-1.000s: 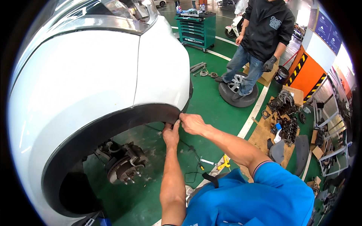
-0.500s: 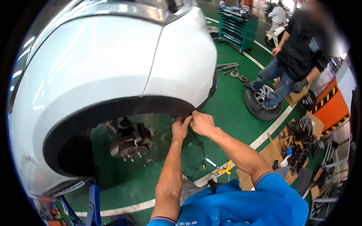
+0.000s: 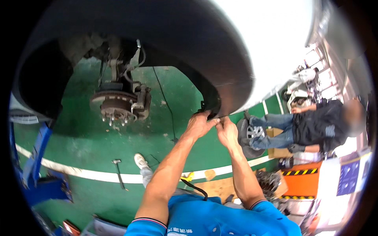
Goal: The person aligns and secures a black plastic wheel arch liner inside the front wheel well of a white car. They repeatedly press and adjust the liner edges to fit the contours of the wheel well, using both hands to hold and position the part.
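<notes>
A white car body [image 3: 275,35] rises above me, its wheel removed. The black wheel arch trim [image 3: 236,78] curves down to where both my hands meet. My left hand [image 3: 201,124] is closed on the lower end of this trim, fingertips hidden behind it. Right beside it, my right hand [image 3: 227,133] has its fingers bent around the same lower edge, the thumbs nearly touching. A small black tab [image 3: 203,105] sticks out just above my left hand. Left of my hands, a rusty brake disc [image 3: 114,103] with bare wheel studs hangs in the arch.
A blue lift arm [image 3: 37,153] stands at left. On the green floor lie a hammer [image 3: 119,173] and a thin black cable [image 3: 167,106]. To the right, a person [image 3: 319,122] stands at a loose wheel [image 3: 243,139], near greasy parts [image 3: 268,181] and an orange barrier [image 3: 301,187].
My view has swung lower and closer under the wheel arch, so the brake disc shows larger and the hammer appears. Both hands stay together at the trim's lower end.
</notes>
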A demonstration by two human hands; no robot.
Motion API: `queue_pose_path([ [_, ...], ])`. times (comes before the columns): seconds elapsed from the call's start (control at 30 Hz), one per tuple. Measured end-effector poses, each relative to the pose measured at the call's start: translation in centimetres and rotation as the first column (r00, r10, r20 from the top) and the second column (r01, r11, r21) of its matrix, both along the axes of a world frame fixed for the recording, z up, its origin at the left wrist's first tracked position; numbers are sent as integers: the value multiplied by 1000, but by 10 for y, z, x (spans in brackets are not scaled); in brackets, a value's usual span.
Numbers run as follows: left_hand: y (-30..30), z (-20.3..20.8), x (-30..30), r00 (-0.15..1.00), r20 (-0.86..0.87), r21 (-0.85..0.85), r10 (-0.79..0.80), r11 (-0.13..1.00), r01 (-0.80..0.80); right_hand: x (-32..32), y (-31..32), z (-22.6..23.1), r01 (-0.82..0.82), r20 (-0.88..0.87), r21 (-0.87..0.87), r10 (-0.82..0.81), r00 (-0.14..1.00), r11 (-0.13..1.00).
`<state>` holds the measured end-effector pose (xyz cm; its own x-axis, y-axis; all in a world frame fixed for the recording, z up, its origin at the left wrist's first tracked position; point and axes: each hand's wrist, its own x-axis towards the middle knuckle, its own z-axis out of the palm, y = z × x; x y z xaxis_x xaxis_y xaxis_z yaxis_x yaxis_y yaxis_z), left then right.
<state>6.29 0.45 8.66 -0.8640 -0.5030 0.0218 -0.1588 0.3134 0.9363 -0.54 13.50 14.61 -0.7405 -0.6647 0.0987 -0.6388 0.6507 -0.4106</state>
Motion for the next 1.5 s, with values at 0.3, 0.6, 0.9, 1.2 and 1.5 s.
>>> queue_pose_path([
  [0.3, -14, -3, 20, 993, -113, 38, -47, 998, 52, 1, -6, -13, -28, 121, -127, 44, 992, 992],
  [0.6, -4, -16, 14, 976, -214, 40, 51, 998, -44, -17, 1, -47, -120, -89, -247, 101, 991, 962],
  [0.9, -12, -38, 4, 956, -295, -45, 10, 999, -25, -23, -3, -63, -66, -63, -381, 46, 997, 922],
  [1.2, -12, -45, 2, 860, -497, 59, 118, 993, -102, -20, -14, -80, -110, -181, -499, 21, 983, 860],
  [1.5, -10, -50, -3, 862, -494, 48, 113, 994, -103, -29, 4, -92, -33, -84, -523, -13, 996, 852],
])
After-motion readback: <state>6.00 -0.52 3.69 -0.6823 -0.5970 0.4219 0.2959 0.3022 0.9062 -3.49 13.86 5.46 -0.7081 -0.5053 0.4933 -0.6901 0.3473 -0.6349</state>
